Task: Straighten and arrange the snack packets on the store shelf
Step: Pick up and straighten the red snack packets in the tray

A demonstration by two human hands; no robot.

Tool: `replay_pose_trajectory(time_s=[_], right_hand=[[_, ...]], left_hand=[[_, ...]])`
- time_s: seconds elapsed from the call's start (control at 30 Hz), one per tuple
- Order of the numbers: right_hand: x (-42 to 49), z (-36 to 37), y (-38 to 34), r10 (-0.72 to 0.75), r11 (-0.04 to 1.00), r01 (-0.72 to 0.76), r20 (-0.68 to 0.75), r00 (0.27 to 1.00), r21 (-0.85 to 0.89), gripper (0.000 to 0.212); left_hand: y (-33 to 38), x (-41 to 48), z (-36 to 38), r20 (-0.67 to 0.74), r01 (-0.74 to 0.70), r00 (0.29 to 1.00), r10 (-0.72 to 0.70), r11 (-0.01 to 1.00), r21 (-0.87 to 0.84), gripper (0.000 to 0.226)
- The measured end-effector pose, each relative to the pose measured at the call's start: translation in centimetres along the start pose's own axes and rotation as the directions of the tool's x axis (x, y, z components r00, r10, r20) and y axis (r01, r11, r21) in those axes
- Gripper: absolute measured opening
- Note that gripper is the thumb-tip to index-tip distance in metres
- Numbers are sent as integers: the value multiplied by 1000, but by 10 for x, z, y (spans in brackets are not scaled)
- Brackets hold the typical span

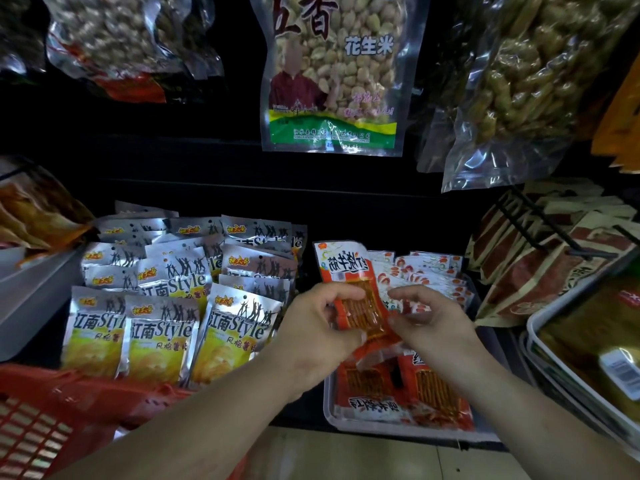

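A red and white snack packet (pixel 349 271) with orange sticks inside is held upside down above the shelf. My left hand (pixel 317 323) grips its left edge, fingers curled round it. My right hand (pixel 427 318) pinches its right edge. Below them, more of the same red packets (pixel 408 393) lie in a white tray (pixel 329 415), and further ones (pixel 429 271) stand in a row behind. To the left, several silver and yellow chip packets (pixel 162 327) stand in overlapping rows.
A red plastic basket (pixel 52 420) sits at the lower left. Clear bags of peanuts (pixel 332 74) hang from hooks above. Brown and red packets (pixel 540 268) on a black wire rack and a white tray (pixel 533 327) of yellow packets fill the right.
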State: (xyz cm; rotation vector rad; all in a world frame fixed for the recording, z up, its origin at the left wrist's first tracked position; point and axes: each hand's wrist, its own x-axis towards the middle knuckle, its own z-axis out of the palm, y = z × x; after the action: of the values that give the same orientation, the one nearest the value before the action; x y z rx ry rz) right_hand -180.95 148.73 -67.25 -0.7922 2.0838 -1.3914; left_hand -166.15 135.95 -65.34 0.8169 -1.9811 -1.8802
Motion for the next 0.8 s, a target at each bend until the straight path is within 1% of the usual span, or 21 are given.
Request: replay_pose_trajectory(time_s=[0.03, 0.07, 0.1, 0.13, 0.17, 0.2, 0.23, 0.3, 0.37, 0.4, 0.43, 0.47, 0.5, 0.53, 0.57, 0.6, 0.63, 0.67, 0.73, 0.77, 0.8], right_hand=[[0, 0, -1, -64, 993, 60, -42, 997, -100, 30], [1, 1, -4, -125, 986, 120, -43, 991, -115, 26], [0, 1, -8, -164, 986, 164, -6, 986, -34, 23], [-2, 3, -15, -170, 981, 164, 49, 984, 106, 22], [-4, 4, -22, -171, 960, 140, 111, 979, 244, 23], [-4, 6, -25, -180, 939, 127, 142, 973, 321, 27], [-4, 9, -26, -197, 932, 141, 142, 970, 333, 33], [-2, 12, -22, -203, 949, 178, 73, 976, 260, 47], [1, 10, -16, -192, 964, 189, 2, 981, 185, 54], [1, 7, -14, -186, 966, 185, -11, 983, 181, 56], [2, 4, -12, -180, 966, 177, -3, 984, 190, 57], [3, 2, -8, -169, 966, 161, 21, 985, 203, 57], [2, 0, -7, -155, 968, 141, 55, 986, 208, 57], [1, -1, -5, -146, 971, 128, 80, 986, 202, 57], [0, -1, -4, -147, 973, 125, 104, 984, 192, 57], [0, -1, -1, -147, 979, 129, 111, 983, 160, 56], [0, -2, 0, -160, 983, 148, 108, 981, 109, 54], [0, -4, 3, -179, 984, 177, 98, 979, 27, 50], [2, -8, 10, -222, 958, 234, 91, 971, -165, 35], [3, -9, 13, -250, 924, 264, 84, 965, -277, 27], [4, -10, 16, -291, 868, 290, 60, 955, -402, 20]], left_hand=[[0, 0, 0, -26, -37, 999, 39, 997, 61, 43], [-2, 1, 0, -37, -84, 995, 90, 988, 132, 36], [-1, 1, 1, -21, -133, 990, 140, 973, 188, 29], [-1, 1, 3, 9, -170, 985, 172, 962, 211, 24], [0, 1, 4, 54, -186, 982, 178, 962, 202, 20], [1, 0, 5, 108, -180, 981, 162, 966, 188, 17], [2, -1, 6, 155, -168, 978, 142, 971, 173, 16], [1, -3, 7, 172, -133, 979, 105, 978, 162, 22], [-1, -2, 4, 96, -104, 991, 89, 982, 156, 31], [-4, 1, 1, 17, -110, 994, 109, 983, 149, 30], [-6, 4, -1, -65, -114, 990, 124, 984, 135, 29], [-7, 7, -4, -141, -107, 982, 124, 987, 123, 33], [-10, 10, -7, -191, -106, 974, 125, 988, 109, 44], [-13, 13, -9, -208, -109, 969, 130, 988, 109, 54], [-14, 13, -10, -195, -115, 971, 137, 986, 121, 56], [-16, 14, -9, -163, -124, 976, 147, 982, 141, 49], [-17, 14, -7, -132, -123, 981, 145, 979, 162, 36], [-18, 14, -5, -118, -116, 984, 137, 979, 170, 24], [-23, 14, -2, -128, -104, 984, 126, 981, 162, 18], [-25, 15, 0, -133, -98, 984, 120, 982, 162, 19], [-27, 16, 1, -138, -90, 984, 113, 982, 164, 20]])
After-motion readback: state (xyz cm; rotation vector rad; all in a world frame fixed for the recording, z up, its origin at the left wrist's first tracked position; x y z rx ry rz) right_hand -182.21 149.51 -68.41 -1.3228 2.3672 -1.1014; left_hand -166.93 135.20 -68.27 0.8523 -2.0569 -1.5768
